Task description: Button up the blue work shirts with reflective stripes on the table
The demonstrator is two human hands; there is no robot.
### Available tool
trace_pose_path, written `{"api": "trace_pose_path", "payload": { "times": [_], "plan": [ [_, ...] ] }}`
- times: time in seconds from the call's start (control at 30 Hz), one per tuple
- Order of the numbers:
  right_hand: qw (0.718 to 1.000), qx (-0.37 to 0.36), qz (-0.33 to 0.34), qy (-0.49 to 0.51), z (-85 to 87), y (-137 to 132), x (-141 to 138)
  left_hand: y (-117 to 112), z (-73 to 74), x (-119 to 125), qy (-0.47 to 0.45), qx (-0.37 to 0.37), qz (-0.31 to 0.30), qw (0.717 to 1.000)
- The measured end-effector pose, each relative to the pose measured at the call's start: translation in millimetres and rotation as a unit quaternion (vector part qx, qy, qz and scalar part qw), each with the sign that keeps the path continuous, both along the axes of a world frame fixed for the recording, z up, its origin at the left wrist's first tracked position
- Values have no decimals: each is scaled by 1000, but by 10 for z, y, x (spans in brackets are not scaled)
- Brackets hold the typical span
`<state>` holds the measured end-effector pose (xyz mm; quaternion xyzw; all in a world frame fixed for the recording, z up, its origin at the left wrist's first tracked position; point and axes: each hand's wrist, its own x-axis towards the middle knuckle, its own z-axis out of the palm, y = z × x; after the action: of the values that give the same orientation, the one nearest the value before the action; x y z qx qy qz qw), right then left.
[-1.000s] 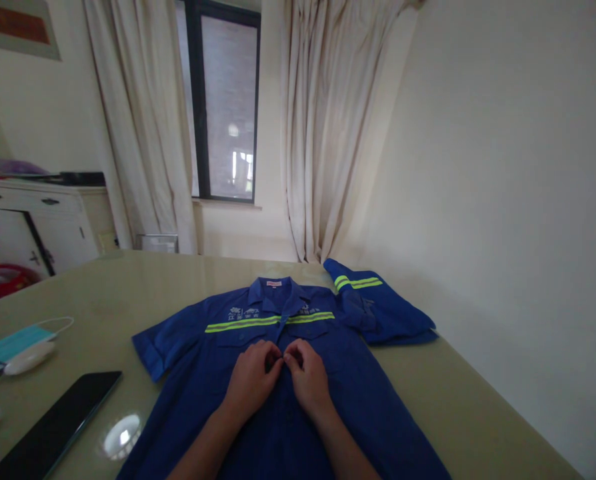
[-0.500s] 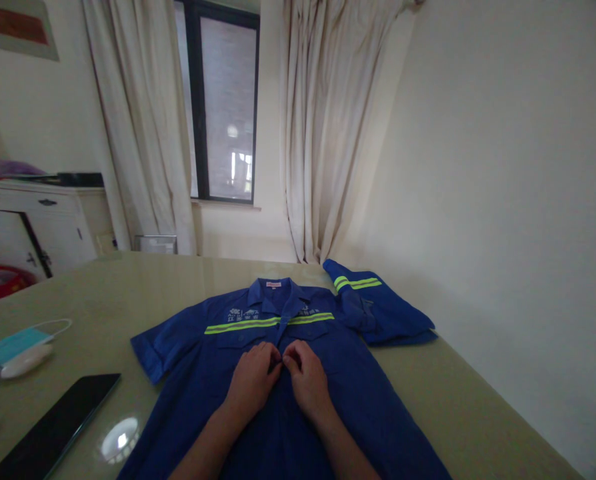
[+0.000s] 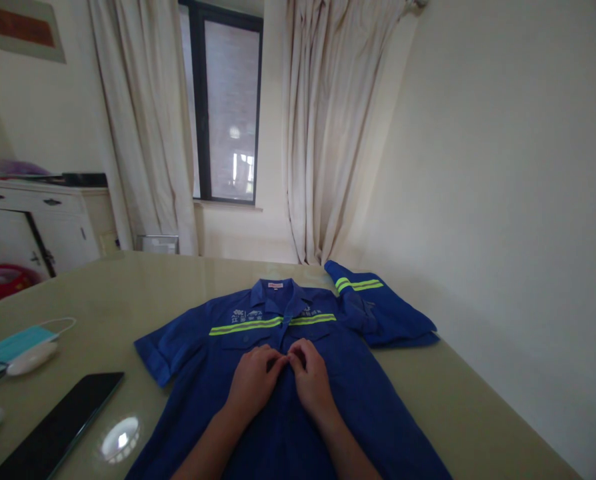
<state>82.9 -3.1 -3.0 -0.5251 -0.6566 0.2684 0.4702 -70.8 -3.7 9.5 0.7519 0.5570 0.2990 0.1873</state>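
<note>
A blue work shirt [image 3: 358,387] with yellow-green reflective stripes lies flat, front up, on the pale green table [image 3: 128,287]. My left hand [image 3: 252,381] and my right hand [image 3: 312,379] rest side by side on its chest, just below the stripe. Both hands pinch the shirt's front placket at the middle, fingertips almost touching. What sits between the fingertips is too small to make out.
A second blue garment [image 3: 383,307], folded, lies at the back right near the wall. On the left are a dark tablet [image 3: 58,427], a blue face mask [image 3: 8,345] and a white oval object [image 3: 31,359]. A white cabinet [image 3: 38,220] and curtains [image 3: 328,127] stand behind the table.
My hands have stayed pinched at the shirt's front, with only slight finger shifts. The view has shifted a little.
</note>
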Motion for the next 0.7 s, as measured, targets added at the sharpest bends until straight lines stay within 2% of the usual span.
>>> {"api": "trace_pose_path", "payload": {
  "times": [0.17,0.47,0.57,0.7],
  "plan": [
    [1000,-4,-2,9,-20,-6,-7,20,-15,1,7,19,-13,1000],
    [998,-58,-14,35,-67,50,7,-70,16,106,179,128,7,976],
    [996,-72,-11,47,-83,95,17,-86,17,99,191,148,-7,970],
    [996,-66,-8,53,-63,91,31,-83,-9,66,184,131,-14,974]
  ]
}}
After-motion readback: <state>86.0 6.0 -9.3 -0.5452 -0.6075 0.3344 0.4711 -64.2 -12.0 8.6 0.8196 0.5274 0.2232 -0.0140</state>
